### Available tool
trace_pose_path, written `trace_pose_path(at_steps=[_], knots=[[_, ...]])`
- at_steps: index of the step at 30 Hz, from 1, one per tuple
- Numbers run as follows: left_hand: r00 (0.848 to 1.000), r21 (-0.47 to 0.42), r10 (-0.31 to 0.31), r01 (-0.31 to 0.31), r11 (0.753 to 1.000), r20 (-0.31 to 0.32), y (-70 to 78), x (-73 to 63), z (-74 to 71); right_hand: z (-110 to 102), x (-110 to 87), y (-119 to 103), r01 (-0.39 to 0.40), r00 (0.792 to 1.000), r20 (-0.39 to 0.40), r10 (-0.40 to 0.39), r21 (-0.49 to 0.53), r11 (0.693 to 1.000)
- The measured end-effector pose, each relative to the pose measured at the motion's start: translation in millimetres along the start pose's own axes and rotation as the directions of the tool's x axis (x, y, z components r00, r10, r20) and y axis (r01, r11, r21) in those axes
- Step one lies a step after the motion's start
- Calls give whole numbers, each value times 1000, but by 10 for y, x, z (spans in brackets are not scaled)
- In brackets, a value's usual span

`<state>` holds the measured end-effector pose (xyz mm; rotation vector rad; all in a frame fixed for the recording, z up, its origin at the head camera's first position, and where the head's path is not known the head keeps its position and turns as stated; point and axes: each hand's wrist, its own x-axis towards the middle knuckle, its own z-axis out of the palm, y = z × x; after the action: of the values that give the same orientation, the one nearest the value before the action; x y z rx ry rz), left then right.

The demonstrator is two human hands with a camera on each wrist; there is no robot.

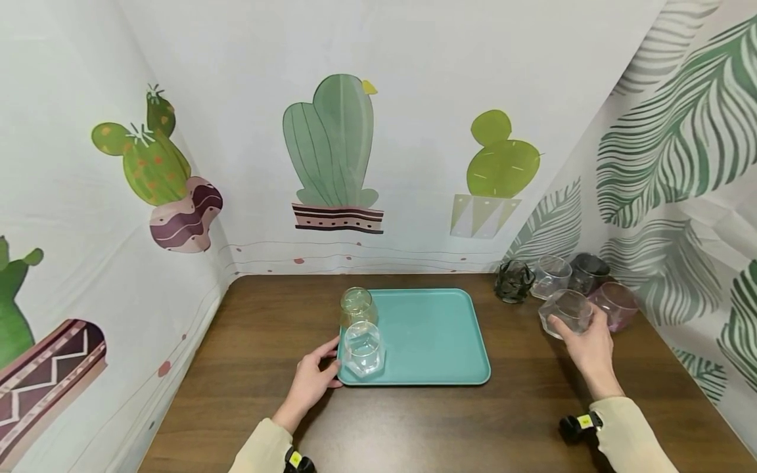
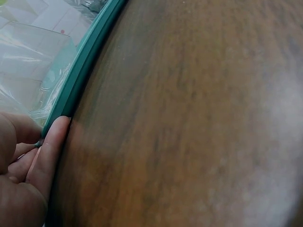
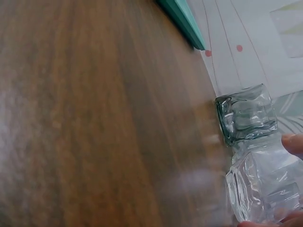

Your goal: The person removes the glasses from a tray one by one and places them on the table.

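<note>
At the near left corner of a turquoise tray, my left hand pinches the rim. In the left wrist view the thumb lies along the outside of the tray's edge. On the tray's left side stand a yellowish glass and, nearer to me, a clear faceted glass. Over on the right, my right hand holds another clear faceted glass round its side. In the right wrist view this glass is close to the tabletop, thumb and fingertips about it.
Behind the held glass are a dark ribbed glass, a clear glass and a dark grey glass. A pink glass stands right beside my right hand. Wooden tabletop surrounds the tray, and a cactus-print cloth hangs behind it.
</note>
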<state>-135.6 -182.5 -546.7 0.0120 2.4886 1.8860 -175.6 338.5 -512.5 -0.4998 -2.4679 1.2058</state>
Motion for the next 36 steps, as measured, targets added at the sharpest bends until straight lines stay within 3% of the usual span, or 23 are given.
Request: trace_pose_path(at_steps=[10, 18, 25, 36], knots=[[1000, -3, -28, 28, 1000, 3, -3, 13, -8, 29, -2, 58, -49, 998, -33, 49, 12, 999], [998, -13, -36, 35, 999, -42, 67, -18, 16, 40, 17, 75, 53, 992, -107, -60, -68, 996], [1000, 0, -19, 19, 1000, -4, -8, 13, 1, 73, 5, 50, 28, 987, -161, -28, -4, 1000], [999, 7, -46, 46, 999, 8, -14, 32, 0, 66, 23, 78, 46, 980, -193, -51, -28, 999]])
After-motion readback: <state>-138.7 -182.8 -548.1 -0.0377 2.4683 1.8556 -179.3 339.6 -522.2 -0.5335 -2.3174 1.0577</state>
